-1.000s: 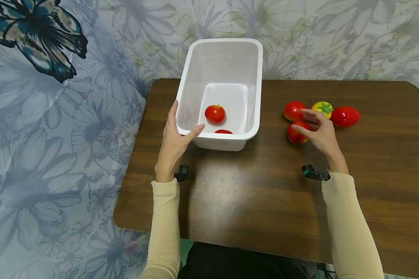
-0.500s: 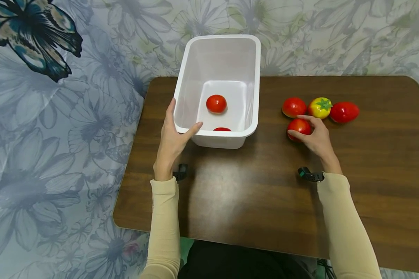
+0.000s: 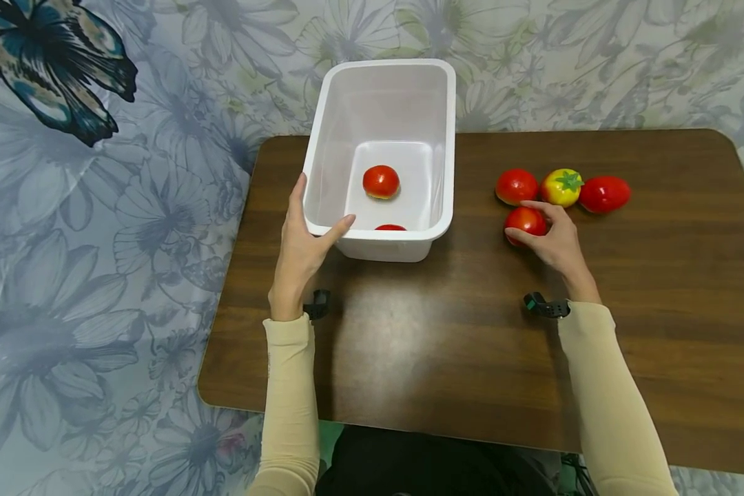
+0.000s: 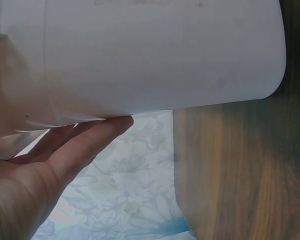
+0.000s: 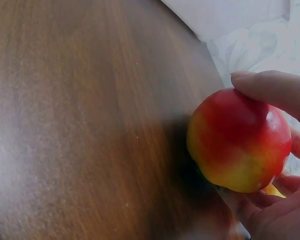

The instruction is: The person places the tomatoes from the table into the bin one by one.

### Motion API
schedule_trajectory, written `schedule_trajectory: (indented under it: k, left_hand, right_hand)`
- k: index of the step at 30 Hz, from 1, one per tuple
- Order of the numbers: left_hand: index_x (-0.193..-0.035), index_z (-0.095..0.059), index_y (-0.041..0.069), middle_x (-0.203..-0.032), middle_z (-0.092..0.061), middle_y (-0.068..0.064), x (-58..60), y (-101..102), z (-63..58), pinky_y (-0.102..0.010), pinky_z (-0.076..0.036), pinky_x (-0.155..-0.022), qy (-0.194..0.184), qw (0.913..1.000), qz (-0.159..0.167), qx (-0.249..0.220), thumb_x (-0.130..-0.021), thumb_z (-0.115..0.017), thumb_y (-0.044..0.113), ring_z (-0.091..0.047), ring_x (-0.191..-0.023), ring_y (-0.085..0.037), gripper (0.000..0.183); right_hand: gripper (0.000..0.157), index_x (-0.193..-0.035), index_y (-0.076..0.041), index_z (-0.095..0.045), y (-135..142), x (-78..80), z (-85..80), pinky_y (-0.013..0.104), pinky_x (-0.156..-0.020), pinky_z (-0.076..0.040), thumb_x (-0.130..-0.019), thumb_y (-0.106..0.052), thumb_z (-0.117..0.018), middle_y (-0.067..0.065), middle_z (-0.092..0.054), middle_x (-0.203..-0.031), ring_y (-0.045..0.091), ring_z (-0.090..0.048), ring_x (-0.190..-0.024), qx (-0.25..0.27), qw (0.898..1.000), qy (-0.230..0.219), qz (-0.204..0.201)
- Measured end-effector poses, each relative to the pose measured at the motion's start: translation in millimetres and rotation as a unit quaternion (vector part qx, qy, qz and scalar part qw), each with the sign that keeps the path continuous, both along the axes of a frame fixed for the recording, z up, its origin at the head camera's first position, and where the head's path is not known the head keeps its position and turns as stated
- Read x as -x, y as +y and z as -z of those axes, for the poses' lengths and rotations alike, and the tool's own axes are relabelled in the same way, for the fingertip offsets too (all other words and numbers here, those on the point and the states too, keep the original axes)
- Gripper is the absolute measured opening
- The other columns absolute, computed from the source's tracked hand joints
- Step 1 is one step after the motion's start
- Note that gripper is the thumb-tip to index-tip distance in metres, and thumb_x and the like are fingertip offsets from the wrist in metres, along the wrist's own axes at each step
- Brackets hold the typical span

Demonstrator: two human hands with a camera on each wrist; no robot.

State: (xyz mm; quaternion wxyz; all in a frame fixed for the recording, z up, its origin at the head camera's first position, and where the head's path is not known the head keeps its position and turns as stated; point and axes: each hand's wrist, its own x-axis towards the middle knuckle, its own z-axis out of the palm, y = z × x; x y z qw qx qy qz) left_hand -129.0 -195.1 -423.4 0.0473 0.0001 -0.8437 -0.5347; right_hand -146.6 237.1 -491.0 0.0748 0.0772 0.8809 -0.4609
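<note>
Head view: left hand [image 3: 299,251] spread against the white tub [image 3: 384,250] at its near-left corner; right hand [image 3: 561,244] pinching a red tomato [image 3: 524,220], well right of the tub. Behind, a yellow fruit [image 3: 559,189] between two red fruits [image 3: 604,194]; patterned backdrop [image 3: 533,69] farthest.

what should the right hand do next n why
Probably lift the tomato up and toward the white bin. The right hand has thumb and fingers on opposite sides of it, two red fruits lie in the bin, and the left hand rests against its near left corner.
</note>
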Motion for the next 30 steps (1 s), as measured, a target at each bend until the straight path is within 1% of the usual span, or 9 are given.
schedule_trajectory:
  k: [8, 14, 17, 19, 22, 26, 30]
  left_hand:
    - [-0.168, -0.019, 0.021, -0.168, -0.031, -0.001, -2.6, -2, 1.4, -0.039, -0.032, -0.121, 0.003, 1.0000, -0.002, -0.009, -0.086, -0.086, 0.043, -0.038, -0.146, -0.018, 0.108]
    - [-0.168, -0.020, 0.023, -0.169, -0.030, -0.001, -2.7, -3, -0.3, -0.040, -0.031, -0.121, -0.002, 0.9999, -0.011, 0.003, -0.085, -0.086, 0.047, -0.037, -0.147, -0.019, 0.109]
    - [-0.168, -0.019, 0.024, -0.169, -0.029, -0.001, -2.5, -3, -1.7, -0.041, -0.030, -0.122, -0.007, 0.9999, -0.011, 0.005, -0.084, -0.085, 0.049, -0.036, -0.148, -0.017, 0.110]
    - [-0.168, -0.019, 0.023, -0.169, -0.029, 0.000, -2.2, -2, -2.1, -0.041, -0.030, -0.122, -0.008, 0.9999, -0.008, 0.004, -0.085, -0.085, 0.050, -0.035, -0.148, -0.017, 0.110]
    - [-0.168, -0.018, 0.022, -0.169, -0.029, 0.000, -1.5, -2, -2.6, -0.040, -0.030, -0.122, -0.006, 1.0000, -0.004, 0.000, -0.085, -0.084, 0.050, -0.036, -0.148, -0.017, 0.110]
    - [-0.168, -0.019, 0.021, -0.168, -0.030, 0.000, -1.6, -1, -2.3, -0.040, -0.030, -0.122, -0.005, 1.0000, -0.005, -0.001, -0.085, -0.085, 0.049, -0.037, -0.147, -0.017, 0.110]
    - [-0.168, -0.019, 0.021, -0.169, -0.030, 0.000, -1.9, 0, -2.0, -0.040, -0.031, -0.121, -0.006, 1.0000, -0.003, -0.002, -0.085, -0.085, 0.048, -0.037, -0.147, -0.019, 0.110]
  right_hand:
    - [0.066, -0.152, -0.009, -0.052, -4, -1.7, 0.8, 0.069, -0.115, -0.031, -0.096, -0.032, -0.078, 0.026, -0.039, -0.154, 0.046, -0.034, -0.139, -0.011, 1.000, 0.006, 0.007]
    - [0.062, -0.150, -0.007, -0.052, -9, -1.1, -3.4, 0.068, -0.115, -0.032, -0.097, -0.029, -0.076, 0.025, -0.040, -0.156, 0.045, -0.035, -0.139, -0.008, 1.000, 0.018, 0.012]
    - [0.061, -0.149, -0.006, -0.054, -11, -0.4, -7.9, 0.066, -0.115, -0.034, -0.097, -0.028, -0.077, 0.024, -0.042, -0.156, 0.043, -0.037, -0.138, -0.004, 0.999, 0.031, 0.013]
    - [0.060, -0.149, -0.006, -0.054, -13, 0.2, -14.5, 0.064, -0.114, -0.035, -0.097, -0.027, -0.077, 0.022, -0.044, -0.155, 0.041, -0.038, -0.136, -0.003, 0.999, 0.044, 0.011]
    - [0.060, -0.149, -0.007, -0.055, -19, 2.8, -29.0, 0.060, -0.111, -0.039, -0.097, -0.027, -0.076, 0.020, -0.046, -0.155, 0.038, -0.041, -0.133, -0.001, 0.998, 0.064, 0.007]
    - [0.058, -0.148, -0.011, -0.057, -31, 9.2, -52.2, 0.046, -0.106, -0.043, -0.096, -0.025, -0.077, 0.014, -0.051, -0.149, 0.027, -0.045, -0.126, 0.018, 0.995, 0.095, 0.005]
    - [0.054, -0.144, -0.014, -0.063, -46, 17.8, -80.2, 0.032, -0.100, -0.045, -0.093, -0.019, -0.080, 0.001, -0.056, -0.135, 0.015, -0.050, -0.117, 0.052, 0.989, 0.141, -0.001]
